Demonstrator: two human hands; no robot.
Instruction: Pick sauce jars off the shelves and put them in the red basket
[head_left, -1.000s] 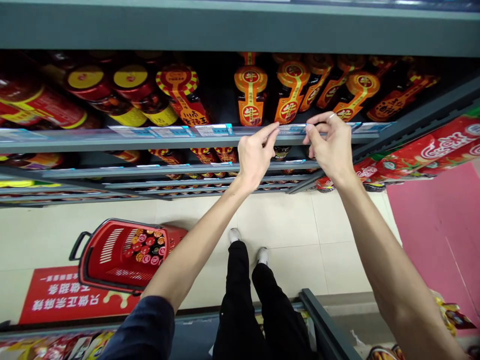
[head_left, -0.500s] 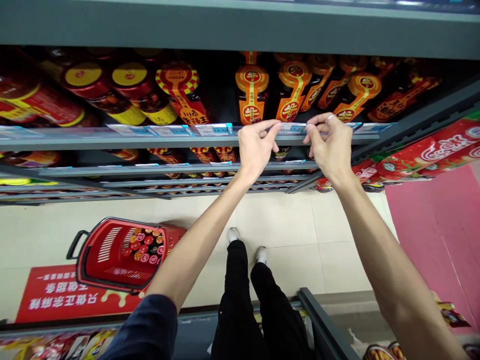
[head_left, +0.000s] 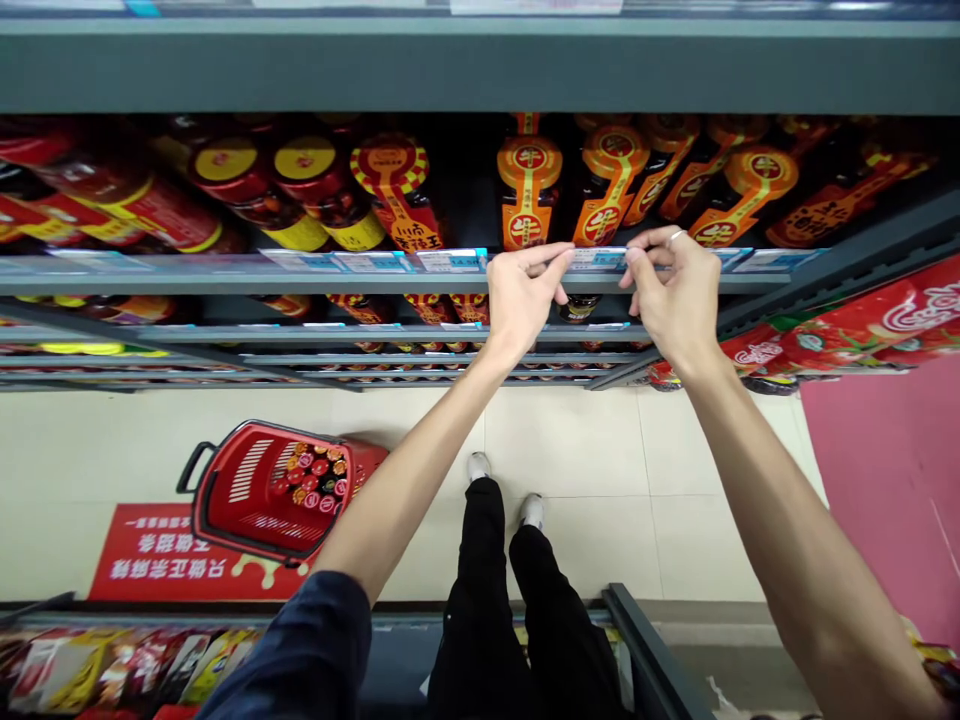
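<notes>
Fingers (head_left: pixel 553 254) of your left hand (head_left: pixel 517 300): close together at price label (head_left: pixel 598 259), left end; pinch unclear. Your right hand (head_left: pixel 681 300): likewise, right end. Since earlier: hands kept there, view swung left. Red basket (head_left: pixel 247 525), tiled floor (head_left: pixel 562 440). Shelf (head_left: pixel 420 286): label on front edge, toward right corner; open gap left of orange-lidded jars (head_left: pixel 530 165).

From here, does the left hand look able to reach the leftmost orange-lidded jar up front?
Probably yes: the left hand is at the shelf edge, close by that jar, whose orange lid shows uncovered.
</notes>
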